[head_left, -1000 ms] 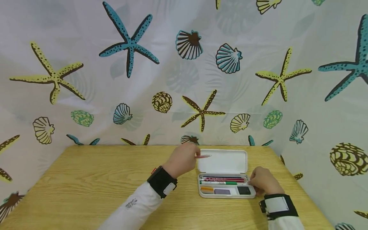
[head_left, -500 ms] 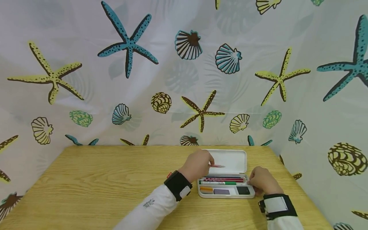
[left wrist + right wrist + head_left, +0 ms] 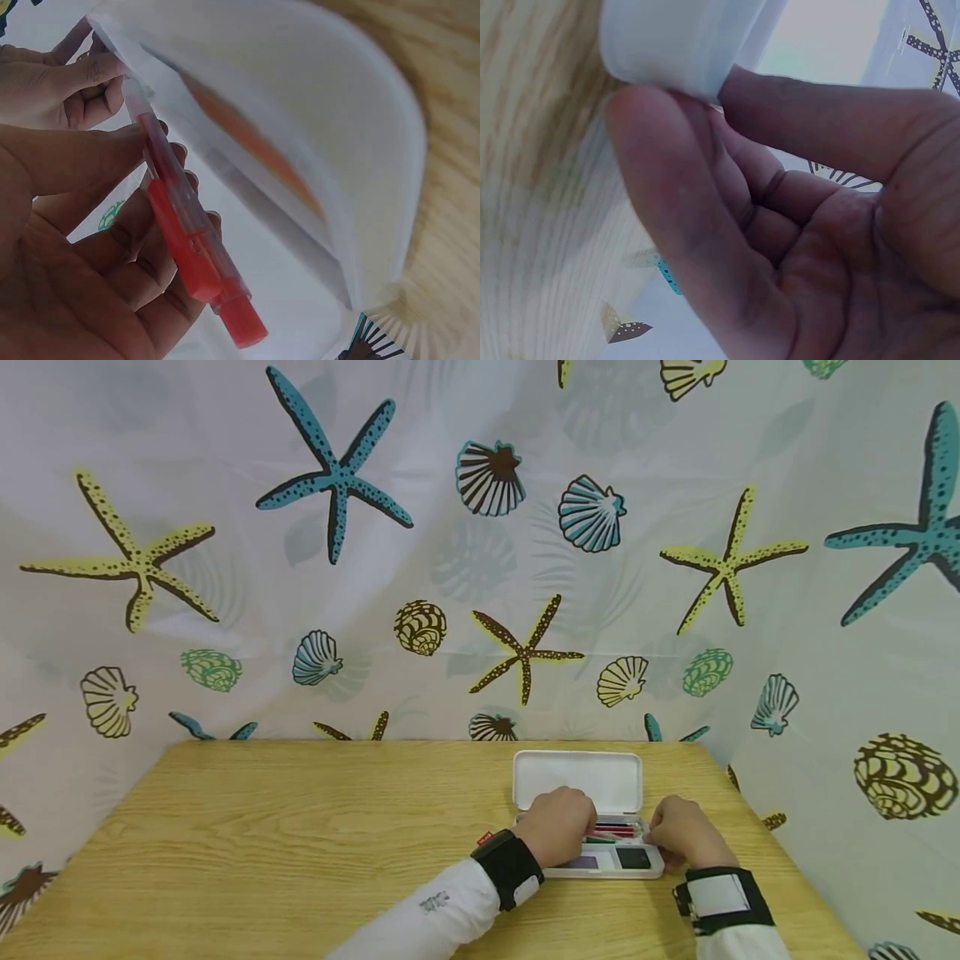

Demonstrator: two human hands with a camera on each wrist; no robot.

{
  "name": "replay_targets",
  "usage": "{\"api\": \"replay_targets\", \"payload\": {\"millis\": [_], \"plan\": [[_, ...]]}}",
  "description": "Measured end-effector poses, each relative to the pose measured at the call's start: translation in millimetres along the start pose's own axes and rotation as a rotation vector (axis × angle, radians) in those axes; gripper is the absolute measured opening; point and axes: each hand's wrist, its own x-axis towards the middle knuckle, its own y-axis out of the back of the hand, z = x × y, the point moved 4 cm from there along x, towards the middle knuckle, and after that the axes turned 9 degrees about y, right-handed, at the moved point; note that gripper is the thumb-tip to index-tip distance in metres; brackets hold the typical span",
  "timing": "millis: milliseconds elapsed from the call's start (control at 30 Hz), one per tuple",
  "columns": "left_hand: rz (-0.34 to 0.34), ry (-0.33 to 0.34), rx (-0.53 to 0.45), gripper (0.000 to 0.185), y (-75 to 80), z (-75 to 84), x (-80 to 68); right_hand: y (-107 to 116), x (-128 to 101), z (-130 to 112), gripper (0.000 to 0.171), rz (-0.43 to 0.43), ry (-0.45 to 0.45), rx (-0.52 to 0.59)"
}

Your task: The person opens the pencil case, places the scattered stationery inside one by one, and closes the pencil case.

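Note:
A white pencil case lies with its lid raised on the table in the head view. Over its left part is my left hand, which pinches a clear-barrelled red pen between thumb and fingers. The pen sits at the case opening, its red clip and end towards the left wrist camera. At the case's right end my right hand holds the edge between thumb and finger, as the white case wall shows in the right wrist view. My left hand hides much of the case's inside.
Inside the case are red pencils, a dark block and a purple-grey block. The open lid leans back behind it. A patterned cloth hangs behind the wooden table.
My left hand has moved right and towards me with the red pen, from beside the lid down over the case. My right hand has stayed at the case's right end.

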Motion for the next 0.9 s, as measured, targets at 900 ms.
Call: {"api": "replay_targets", "payload": {"millis": [900], "plan": [[-0.015,0.039,0.003,0.012,-19.5,1.8,17.2,3.0,8.9,3.0,0.013,-0.008,0.023,-0.006]]}}
